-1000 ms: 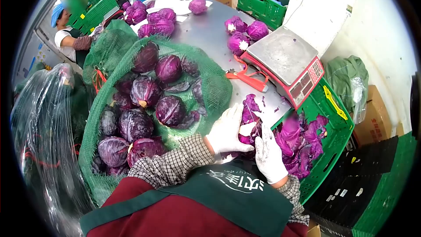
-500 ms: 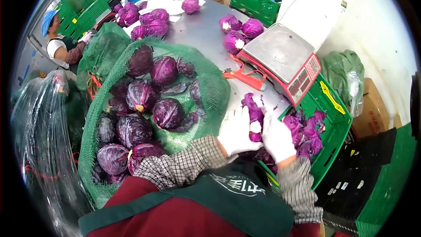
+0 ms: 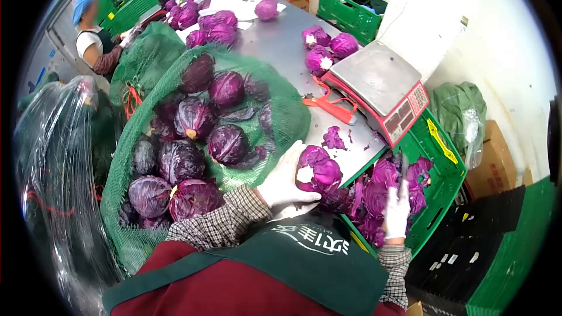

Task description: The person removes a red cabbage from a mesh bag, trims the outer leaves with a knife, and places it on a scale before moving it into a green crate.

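My left hand (image 3: 287, 178), in a white glove, is closed around the side of a peeled red cabbage (image 3: 325, 174) at the table's near edge. The cabbage's pale cut stem faces left. To the right, my white-gloved right hand (image 3: 398, 210) is over a green crate (image 3: 440, 196) of loose red cabbage leaves (image 3: 374, 194), its fingers stretched out and apart. A thin grey streak shows above its fingertips; I cannot make out what it is. A torn leaf piece (image 3: 333, 138) lies on the table beyond the held cabbage.
A green mesh sack (image 3: 293, 111) of unpeeled red cabbages lies open at left. A scale (image 3: 377, 79) and an orange-handled tool (image 3: 333, 108) stand beyond my hands. Peeled cabbages (image 3: 344, 45) sit behind them. Co-workers (image 3: 93, 41) are at the far side.
My right hand has left the cabbage and moved right over the crate. The cabbage, kept in my left hand, has shifted left and turned. A leaf piece now lies separate on the table.
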